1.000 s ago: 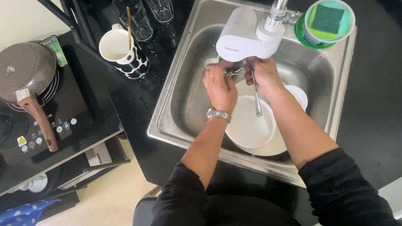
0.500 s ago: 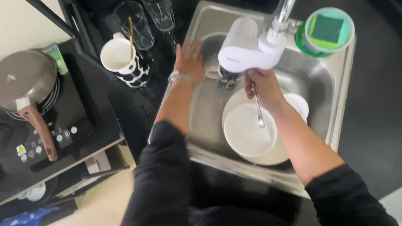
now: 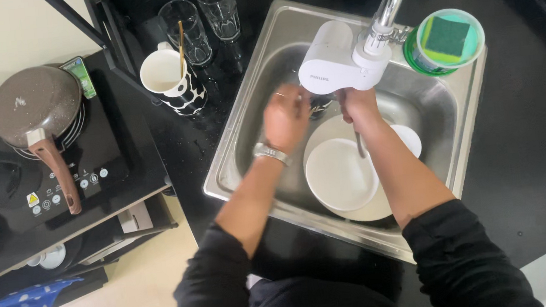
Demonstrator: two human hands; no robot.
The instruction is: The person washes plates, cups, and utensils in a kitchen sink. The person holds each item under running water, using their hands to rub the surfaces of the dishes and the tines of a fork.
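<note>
Overhead, a spoon [image 3: 359, 144] is gripped by the right hand [image 3: 356, 105] under a tap filter [image 3: 338, 64].
Beside it, the left hand [image 3: 286, 115] is held loosely curled over stacked plates [image 3: 340, 174], so rinse water lands in the sink [image 3: 245, 143]; what it holds cannot be told.

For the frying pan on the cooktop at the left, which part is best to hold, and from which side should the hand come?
Probably best to take the frying pan by its long brown handle. The handle sticks out past the rim toward the near edge of the black cooktop, over the control panel, so a hand can come from the near side and wrap around it. The round pan body gives no good hold.
</note>
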